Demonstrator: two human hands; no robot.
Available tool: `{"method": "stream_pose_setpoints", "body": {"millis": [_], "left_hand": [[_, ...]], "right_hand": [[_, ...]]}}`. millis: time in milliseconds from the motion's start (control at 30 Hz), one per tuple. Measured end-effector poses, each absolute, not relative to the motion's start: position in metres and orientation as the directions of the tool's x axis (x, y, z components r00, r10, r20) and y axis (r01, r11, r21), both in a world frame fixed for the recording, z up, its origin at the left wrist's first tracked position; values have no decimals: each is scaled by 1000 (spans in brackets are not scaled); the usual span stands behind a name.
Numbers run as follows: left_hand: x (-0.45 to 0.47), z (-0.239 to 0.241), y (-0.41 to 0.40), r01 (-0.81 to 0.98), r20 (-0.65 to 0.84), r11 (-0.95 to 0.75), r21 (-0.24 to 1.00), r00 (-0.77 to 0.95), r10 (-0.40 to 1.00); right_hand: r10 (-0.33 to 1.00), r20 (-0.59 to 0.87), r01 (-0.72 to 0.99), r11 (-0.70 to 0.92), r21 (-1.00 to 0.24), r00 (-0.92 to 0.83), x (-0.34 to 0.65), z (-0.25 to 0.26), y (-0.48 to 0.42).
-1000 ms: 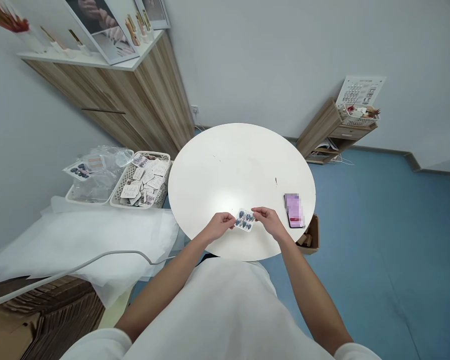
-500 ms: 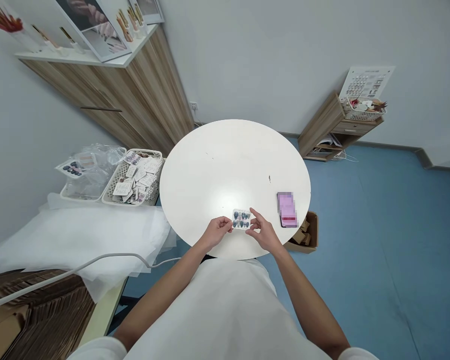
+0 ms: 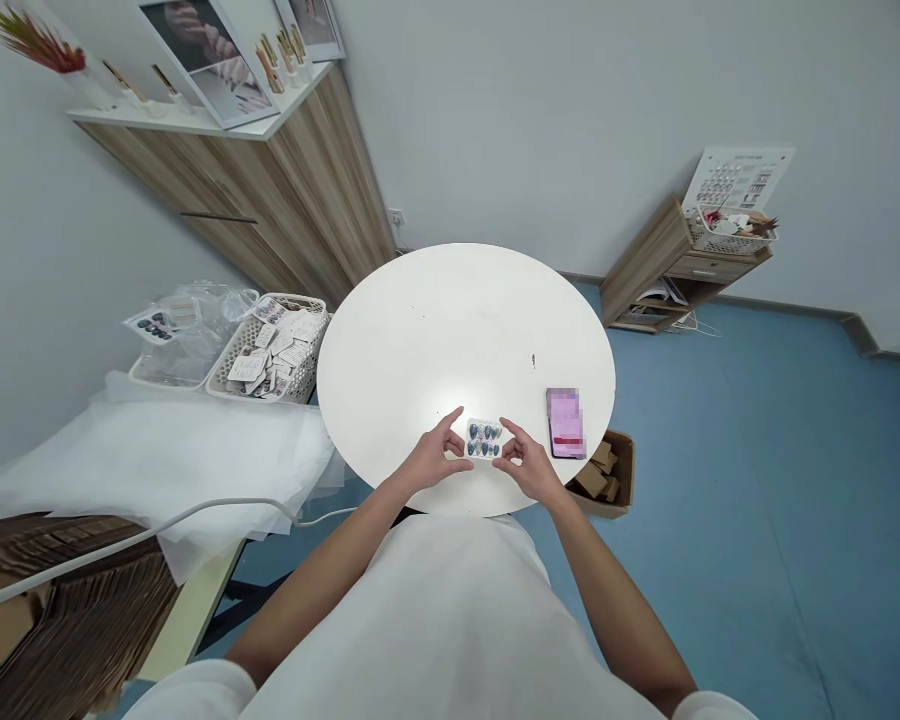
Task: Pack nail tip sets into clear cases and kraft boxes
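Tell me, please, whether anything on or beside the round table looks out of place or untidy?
Nothing looks spilled or damaged. The nail tray sits level between the left hand and right hand. Two small oddities: a dark speck on the white table beyond the phone, and cards heaped unevenly in the basket at the left.

You can read nothing here: print on the white chart card (image 3: 736,178) right of the round white table (image 3: 450,320), and on the paper tags (image 3: 271,352) left of it, is too small.
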State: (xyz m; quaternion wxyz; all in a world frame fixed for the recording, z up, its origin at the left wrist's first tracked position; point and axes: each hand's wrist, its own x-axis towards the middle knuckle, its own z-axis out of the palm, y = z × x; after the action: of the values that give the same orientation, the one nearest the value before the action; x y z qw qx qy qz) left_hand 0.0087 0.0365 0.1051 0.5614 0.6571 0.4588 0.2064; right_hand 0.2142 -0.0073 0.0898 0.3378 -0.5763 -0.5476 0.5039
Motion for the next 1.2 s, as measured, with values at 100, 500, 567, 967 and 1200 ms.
{"method": "stream_pose_setpoints", "body": {"millis": [100, 500, 567, 967, 1200], "left_hand": [[9, 104, 37, 429, -196, -57, 901, 522, 830], [3, 97, 32, 509, -179, -116, 853, 494, 851], [-1, 95, 32, 515, -180, -106, 851, 475, 862], [-68, 72, 54, 521, -194, -45, 852, 395, 898], [-132, 50, 93, 566, -202, -29, 824, 341, 918]], "right_hand": [[968, -216, 273, -175, -946, -128, 215, 85, -7], [960, -202, 294, -140, -945, -192, 210, 74, -5], [961, -196, 302, -132, -944, -193, 205, 71, -1], [944, -227, 356, -131, -925, -242, 138, 55, 37], [948, -223, 409, -115, -905, -226, 63, 38, 80]]}}
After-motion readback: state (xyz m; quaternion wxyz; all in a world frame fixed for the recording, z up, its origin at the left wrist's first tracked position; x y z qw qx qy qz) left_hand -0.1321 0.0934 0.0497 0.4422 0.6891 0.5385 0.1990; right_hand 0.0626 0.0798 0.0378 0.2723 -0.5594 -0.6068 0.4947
